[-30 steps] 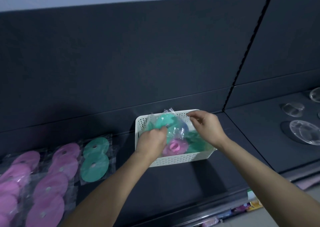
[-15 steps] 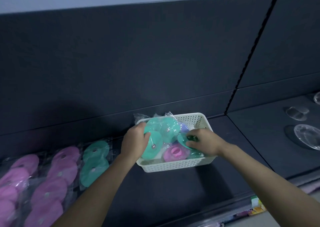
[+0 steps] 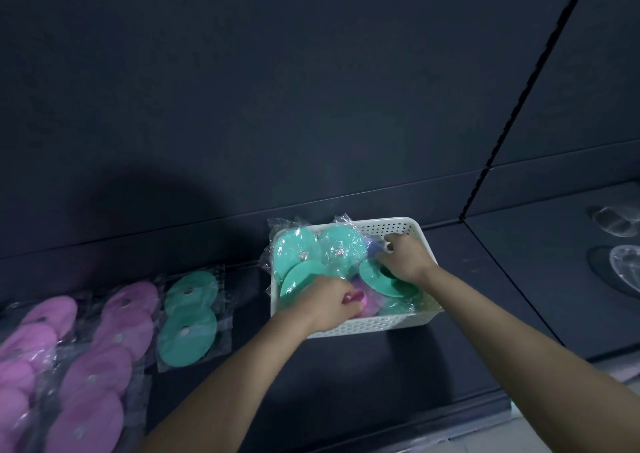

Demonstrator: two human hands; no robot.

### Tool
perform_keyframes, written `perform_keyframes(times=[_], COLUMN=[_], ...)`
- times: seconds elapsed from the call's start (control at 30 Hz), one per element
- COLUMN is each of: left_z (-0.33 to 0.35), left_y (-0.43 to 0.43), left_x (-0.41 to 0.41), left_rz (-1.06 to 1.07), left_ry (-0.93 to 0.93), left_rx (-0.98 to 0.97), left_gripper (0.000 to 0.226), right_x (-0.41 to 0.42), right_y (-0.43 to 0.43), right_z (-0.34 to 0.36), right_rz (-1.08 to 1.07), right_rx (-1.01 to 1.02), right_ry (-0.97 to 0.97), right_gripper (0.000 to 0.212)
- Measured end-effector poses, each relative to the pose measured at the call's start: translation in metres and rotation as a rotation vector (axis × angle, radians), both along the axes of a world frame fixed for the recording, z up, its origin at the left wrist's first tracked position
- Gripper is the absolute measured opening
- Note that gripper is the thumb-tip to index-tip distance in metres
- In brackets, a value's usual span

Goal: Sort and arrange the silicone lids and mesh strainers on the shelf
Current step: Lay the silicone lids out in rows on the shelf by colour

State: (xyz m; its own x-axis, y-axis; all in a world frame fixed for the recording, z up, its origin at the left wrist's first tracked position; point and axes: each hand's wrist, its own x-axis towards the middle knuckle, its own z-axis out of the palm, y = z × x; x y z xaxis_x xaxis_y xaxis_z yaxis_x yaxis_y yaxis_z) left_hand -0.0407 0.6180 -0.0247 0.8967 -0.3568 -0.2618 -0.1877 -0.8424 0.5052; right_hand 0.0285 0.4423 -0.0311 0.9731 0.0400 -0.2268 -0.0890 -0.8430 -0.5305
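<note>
Three rows lie sorted on shelf (image 3: 346, 383): two pink rows (image 3: 104, 366), one green row (image 3: 188, 317). Just right of them, basket (image 3: 381, 324) sits full of mixed lids (image 3: 304, 250), so lots left. In basket, left hand (image 3: 325, 305) curls fingers round pink lid (image 3: 360, 298). Farther back, right hand (image 3: 405, 258) bends fingers over green lid (image 3: 375, 277); cannot tell if gripping. No strainers seen.

I see the silicone lids, most in clear wrap, crammed into a white perforated basket (image 3: 381, 324) on the dark shelf (image 3: 346, 383). A teal pack (image 3: 301, 248) leans upright at the basket's left. A loose teal lid (image 3: 375, 279) lies tilted at its right. A pink lid (image 3: 369, 302) sits low between them, under my left hand (image 3: 322, 305), which grips it. Left of the basket, a teal pair (image 3: 188, 321) and rows of pink packs (image 3: 104, 366) lie flat, overlapping.
</note>
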Motion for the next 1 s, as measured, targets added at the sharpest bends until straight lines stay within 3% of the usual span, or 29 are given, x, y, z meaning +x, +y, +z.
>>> perform_keyframes(times=[0.17,0.33,0.5,0.67,0.8,1.0], left_z=[-0.002,0.004,0.003,0.001,-0.003,-0.005], left_y=[-0.011,-0.014,-0.018,-0.013,-0.009,-0.008], left_x=[0.007,0.013,0.012,0.013,0.012,0.011], left_rz=[0.069,0.053,0.010,-0.002,0.014,0.042], left_ry=[0.117,0.181,0.056,0.021,0.024,0.034], left_rx=[-0.136,-0.072,0.040,0.116,0.142,0.101], left_gripper=[0.032,0.034,0.037,0.032,0.045,0.042], right_x=[0.007,0.009,0.009,0.008,0.007,0.006], right_y=[0.004,0.004,0.005,0.002,-0.002,-0.005], right_z=[-0.001,0.005,0.016,0.028,0.031,0.036], right_rz=[-0.149,-0.171,-0.242,-0.261,-0.267,-0.351], right_rx=[0.191,0.276,0.491,0.746,0.779,0.843], right_ry=[0.038,-0.009,-0.187,-0.236,-0.259,-0.380], right_gripper=[0.031,0.025,0.028,0.027,0.026,0.014])
